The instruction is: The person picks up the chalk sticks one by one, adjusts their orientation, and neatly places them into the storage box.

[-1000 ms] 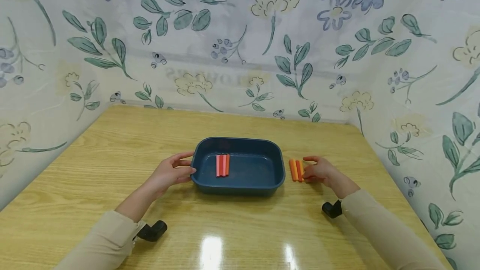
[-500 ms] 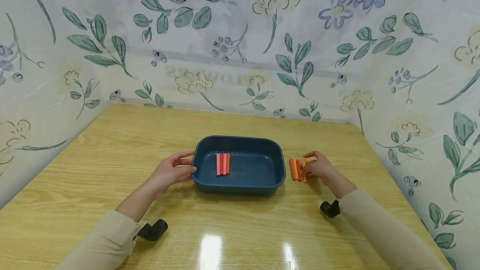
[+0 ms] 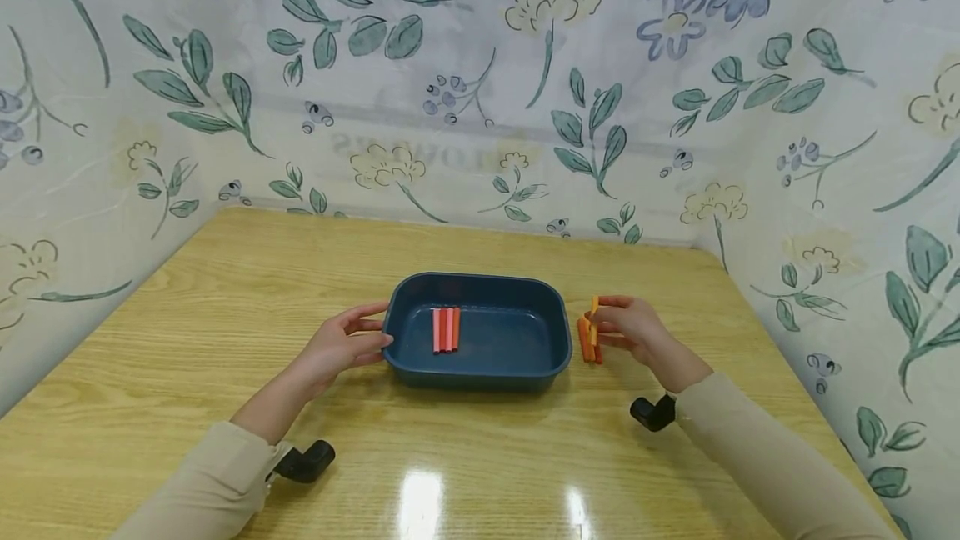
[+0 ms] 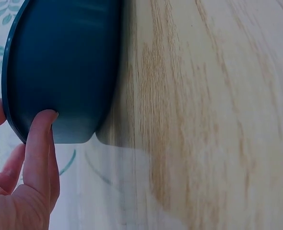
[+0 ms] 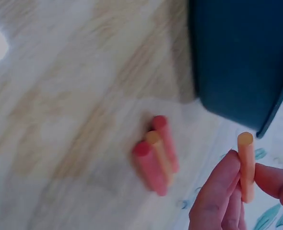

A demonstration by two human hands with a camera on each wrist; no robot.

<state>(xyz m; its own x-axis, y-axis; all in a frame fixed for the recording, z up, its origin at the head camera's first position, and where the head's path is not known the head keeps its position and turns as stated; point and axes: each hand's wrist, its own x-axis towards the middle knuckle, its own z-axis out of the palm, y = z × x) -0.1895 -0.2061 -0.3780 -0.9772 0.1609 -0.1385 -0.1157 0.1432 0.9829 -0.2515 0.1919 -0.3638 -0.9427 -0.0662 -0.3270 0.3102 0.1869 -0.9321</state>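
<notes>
A navy-blue rectangular tub (image 3: 480, 381) stands on the table, with several pink, red and orange sticks (image 3: 446, 330) side by side inside. My left hand (image 3: 341, 346) touches the tub's left end, fingers spread and fairly straight; in the left wrist view the thumb (image 4: 38, 148) lies against the outer wall. Right of the tub, my right hand (image 3: 637, 327) pinches a yellow-orange chalk-like stick (image 5: 247, 165) upright between thumb and fingers, raised off the table. Below it lie three more sticks (image 5: 156, 160), two reddish and one orange, partly hidden by that hand in the head view.
The wooden table (image 3: 480, 457) runs up to a floral cloth (image 3: 450, 90) at the back and sides. A black wrist mount (image 3: 303, 462) sits at the left wrist, another mount (image 3: 652, 413) at the right.
My right hand has drawn the yellow-orange stick away from the row, then lifted it and moved it left over the other sticks. The left hand and tub stay in place.
</notes>
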